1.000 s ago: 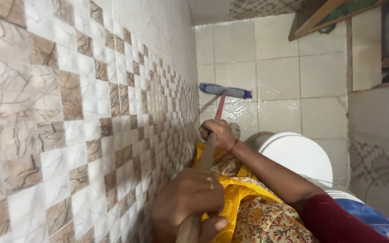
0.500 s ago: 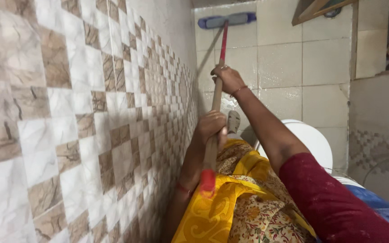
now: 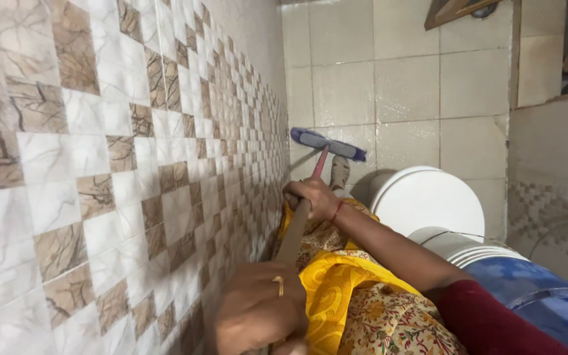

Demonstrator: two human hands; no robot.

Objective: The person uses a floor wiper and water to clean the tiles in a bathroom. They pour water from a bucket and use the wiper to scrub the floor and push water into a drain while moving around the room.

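Head view is showing both hands gripping the mop stick [image 3: 300, 227], left hand [image 3: 261, 312] at the bottom, right hand [image 3: 313, 197] near the middle, fingers wrapping around it.

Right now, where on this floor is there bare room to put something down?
Bare wet floor tiles lie beyond the mop head, up to the far step. Near the patterned wall it is crowded: mop handle, both hands, white lid, blue drum.

Left hand [image 3: 258, 312] grips wooden mop handle [image 3: 295, 231] near its upper end; right hand [image 3: 313, 199] grips further down. Blue mop head [image 3: 327, 144] lies on wet floor tiles [image 3: 405, 85] beside patterned wall [image 3: 133, 164]. White bucket [image 3: 426, 200] close by.
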